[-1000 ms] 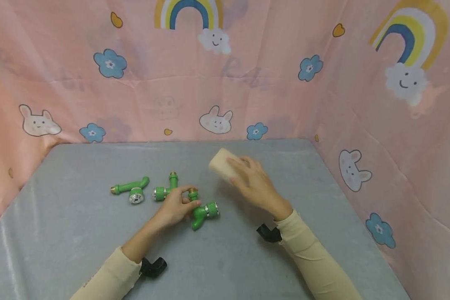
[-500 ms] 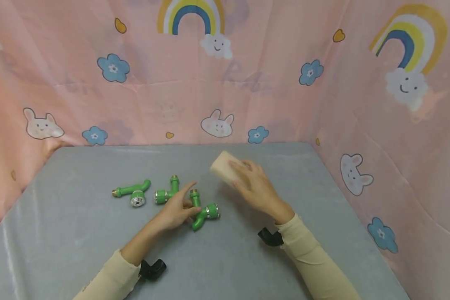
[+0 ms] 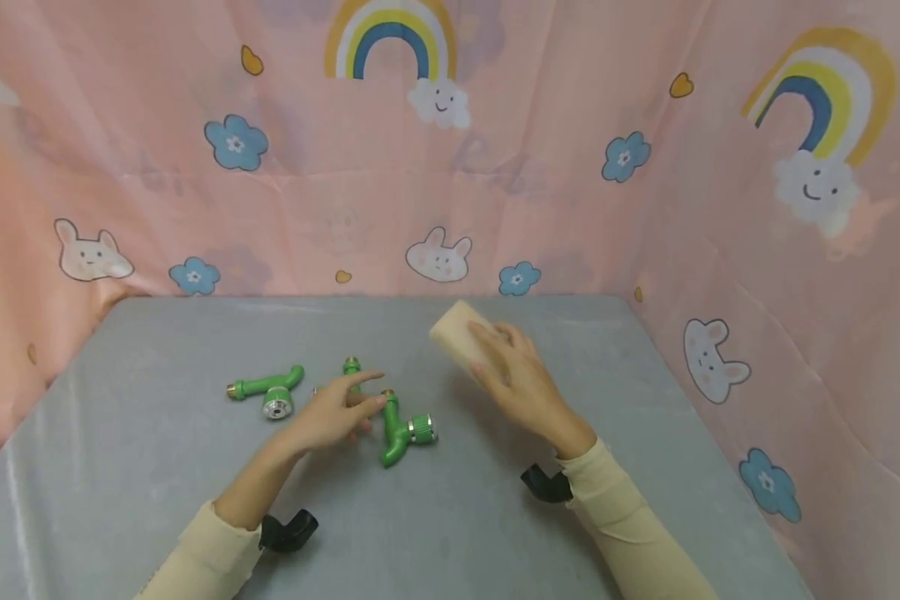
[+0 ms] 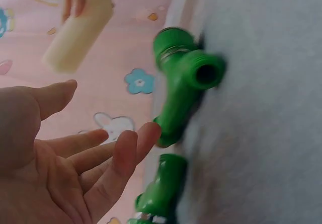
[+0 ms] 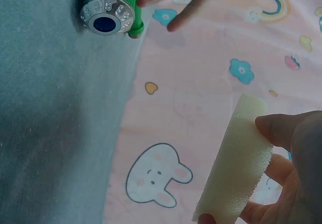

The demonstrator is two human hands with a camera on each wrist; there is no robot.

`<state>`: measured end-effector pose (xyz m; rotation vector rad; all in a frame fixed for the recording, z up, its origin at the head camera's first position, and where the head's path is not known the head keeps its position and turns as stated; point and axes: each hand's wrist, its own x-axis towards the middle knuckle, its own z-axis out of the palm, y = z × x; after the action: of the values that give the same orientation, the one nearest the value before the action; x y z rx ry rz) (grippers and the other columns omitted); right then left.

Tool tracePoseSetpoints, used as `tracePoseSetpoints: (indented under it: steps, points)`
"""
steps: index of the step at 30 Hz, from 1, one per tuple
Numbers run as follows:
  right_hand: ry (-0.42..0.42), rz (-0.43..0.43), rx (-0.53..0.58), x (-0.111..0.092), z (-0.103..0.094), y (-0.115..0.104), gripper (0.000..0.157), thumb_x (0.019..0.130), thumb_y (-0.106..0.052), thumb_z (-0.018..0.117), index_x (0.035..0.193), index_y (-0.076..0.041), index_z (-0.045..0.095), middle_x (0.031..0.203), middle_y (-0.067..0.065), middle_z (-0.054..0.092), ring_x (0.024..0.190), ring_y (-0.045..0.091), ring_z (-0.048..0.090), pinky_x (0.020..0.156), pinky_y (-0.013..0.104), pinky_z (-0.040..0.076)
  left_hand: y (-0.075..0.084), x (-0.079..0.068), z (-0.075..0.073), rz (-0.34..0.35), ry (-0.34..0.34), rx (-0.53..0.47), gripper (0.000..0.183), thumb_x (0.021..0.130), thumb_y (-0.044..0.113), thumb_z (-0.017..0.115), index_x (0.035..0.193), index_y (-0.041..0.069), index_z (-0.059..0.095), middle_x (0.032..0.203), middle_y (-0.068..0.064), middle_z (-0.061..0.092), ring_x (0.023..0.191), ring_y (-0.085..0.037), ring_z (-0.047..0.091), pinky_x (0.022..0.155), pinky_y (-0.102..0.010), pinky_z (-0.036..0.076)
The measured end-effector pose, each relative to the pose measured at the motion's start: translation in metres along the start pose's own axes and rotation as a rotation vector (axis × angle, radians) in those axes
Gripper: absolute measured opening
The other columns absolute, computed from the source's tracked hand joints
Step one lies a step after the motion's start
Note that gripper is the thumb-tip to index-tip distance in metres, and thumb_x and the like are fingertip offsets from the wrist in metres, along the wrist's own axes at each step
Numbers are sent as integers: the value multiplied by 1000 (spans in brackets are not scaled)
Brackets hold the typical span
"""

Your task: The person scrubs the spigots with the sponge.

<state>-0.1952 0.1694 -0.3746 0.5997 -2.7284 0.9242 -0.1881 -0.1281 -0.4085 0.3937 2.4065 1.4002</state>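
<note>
Three green faucets with brass-coloured threaded ends lie on the grey table. My left hand [image 3: 330, 417] is held over the middle faucet [image 3: 352, 368], hiding most of it. Its fingers are spread and relaxed, with the thumb tip right by the threaded end of the right faucet [image 3: 396, 433]. In the left wrist view the palm holds nothing, and that faucet [image 4: 178, 83] lies just past the fingertips. Raised above the table, my right hand [image 3: 528, 387] grips a cream sponge block [image 3: 457, 332] between thumb and fingers; the right wrist view shows the sponge [image 5: 234, 158] pinched along its sides.
The left faucet [image 3: 266, 388] lies apart from the other two. A pink cloth [image 3: 307, 192] with rainbows, clouds and rabbits hangs behind and beside the grey table [image 3: 420, 533]. Black curved pieces [image 3: 288, 531] stick out at both wrists.
My left hand has let go of the right faucet and drawn back to the left, over the middle one. The right hand still holds the sponge, nearly in place. The head view has shifted slightly.
</note>
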Motion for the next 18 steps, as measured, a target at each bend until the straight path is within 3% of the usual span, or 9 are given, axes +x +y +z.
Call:
tracePoseSetpoints:
  steps: [4, 18]
  points:
    - [4, -6, -2, 1, 0, 0, 55, 101, -29, 63, 152, -19, 47, 149, 24, 44, 136, 44, 42, 103, 68, 44, 3, -2, -14, 20, -1, -21, 54, 105, 24, 56, 151, 1, 41, 130, -31, 64, 83, -29, 70, 62, -37, 58]
    - [12, -2, 3, 1, 2, -1, 54, 100, -26, 64, 151, -19, 49, 145, 26, 43, 126, 43, 46, 98, 62, 48, 0, -14, -49, 46, 88, 2, 52, 106, 30, 53, 150, 3, 44, 137, -31, 59, 104, -37, 69, 69, -43, 61]
